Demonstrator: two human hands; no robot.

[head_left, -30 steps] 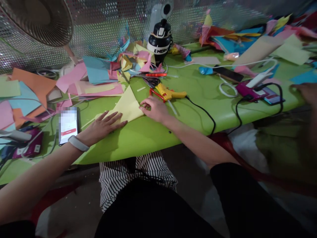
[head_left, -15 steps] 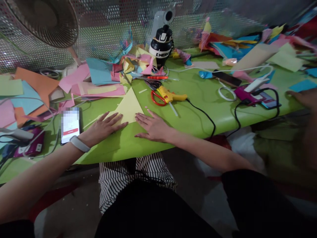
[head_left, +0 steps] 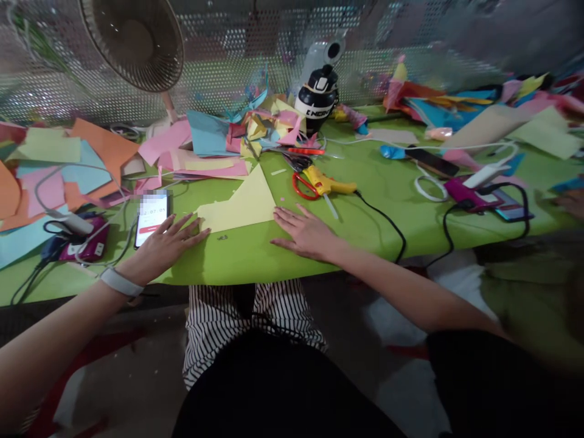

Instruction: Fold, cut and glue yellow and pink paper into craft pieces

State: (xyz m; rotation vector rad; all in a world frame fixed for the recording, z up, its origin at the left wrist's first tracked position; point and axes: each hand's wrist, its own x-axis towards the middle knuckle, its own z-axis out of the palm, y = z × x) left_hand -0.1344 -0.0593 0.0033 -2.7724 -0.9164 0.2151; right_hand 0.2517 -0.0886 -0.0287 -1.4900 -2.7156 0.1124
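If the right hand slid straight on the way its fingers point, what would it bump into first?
The right hand lies flat on the green table, fingers pointing up-left. Its fingertips sit just beside the folded yellow paper, so it would probably meet that paper's right edge first, though whether they already touch is unclear.

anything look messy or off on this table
Yes. Loose coloured paper scraps are heaped along the back of the green table, and cables trail off its front edge. The yellow paper lies flat between the left hand and right hand. No spill or damage shows.
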